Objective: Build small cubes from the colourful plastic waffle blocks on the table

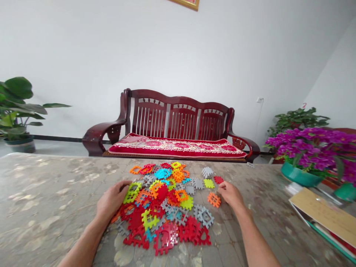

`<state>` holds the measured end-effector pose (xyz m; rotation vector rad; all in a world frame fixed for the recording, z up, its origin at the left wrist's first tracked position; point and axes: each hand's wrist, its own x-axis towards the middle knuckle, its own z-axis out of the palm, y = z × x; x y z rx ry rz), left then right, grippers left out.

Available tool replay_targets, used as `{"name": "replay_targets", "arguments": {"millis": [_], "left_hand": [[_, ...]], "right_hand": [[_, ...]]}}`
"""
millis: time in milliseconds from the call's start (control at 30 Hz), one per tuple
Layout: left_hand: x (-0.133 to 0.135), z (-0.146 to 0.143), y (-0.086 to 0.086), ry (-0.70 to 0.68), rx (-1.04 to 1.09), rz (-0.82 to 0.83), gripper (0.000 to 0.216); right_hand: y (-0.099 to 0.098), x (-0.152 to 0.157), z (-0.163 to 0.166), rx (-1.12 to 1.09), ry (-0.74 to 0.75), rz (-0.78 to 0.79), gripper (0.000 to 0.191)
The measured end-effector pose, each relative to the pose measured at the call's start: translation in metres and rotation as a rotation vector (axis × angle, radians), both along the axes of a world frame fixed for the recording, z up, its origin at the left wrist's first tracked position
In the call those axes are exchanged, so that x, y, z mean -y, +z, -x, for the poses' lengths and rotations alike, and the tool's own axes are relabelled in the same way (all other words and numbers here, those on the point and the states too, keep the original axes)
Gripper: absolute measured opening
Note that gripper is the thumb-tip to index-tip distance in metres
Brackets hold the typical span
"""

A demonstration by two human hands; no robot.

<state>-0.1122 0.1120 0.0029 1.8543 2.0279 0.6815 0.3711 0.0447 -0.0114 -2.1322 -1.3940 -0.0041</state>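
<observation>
A heap of flat plastic interlocking pieces with notched edges lies on the table, in red, orange, grey, blue and lime green. My left hand (112, 197) is closed at the heap's left side, thumb and fingers on the edge of a lime-green interlocking piece (132, 193), which is slightly tilted. To the right of the heap, my right hand (231, 193) has its fingers pressed together; what they hold, if anything, is hidden. Just left of these fingertips lies an orange interlocking piece (214, 199), with a red piece (218, 179) and a lime square piece (208, 183) beyond.
A small grey stack of pieces (207, 172) stands at the heap's far right. On the table's right are purple flowers in a green pot (302, 174) and a cardboard-topped box (325, 213). Past the far edge stands a wooden bench (180, 118); a potted plant (19, 111) is at left.
</observation>
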Motion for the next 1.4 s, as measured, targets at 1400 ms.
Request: {"name": "replay_targets", "arguments": {"millis": [1400], "left_hand": [[0.005,-0.004,0.004,0.008,-0.003,-0.019,0.037]], "right_hand": [[0.053,0.018,0.159,-0.058,0.826,-0.018,0.032]]}}
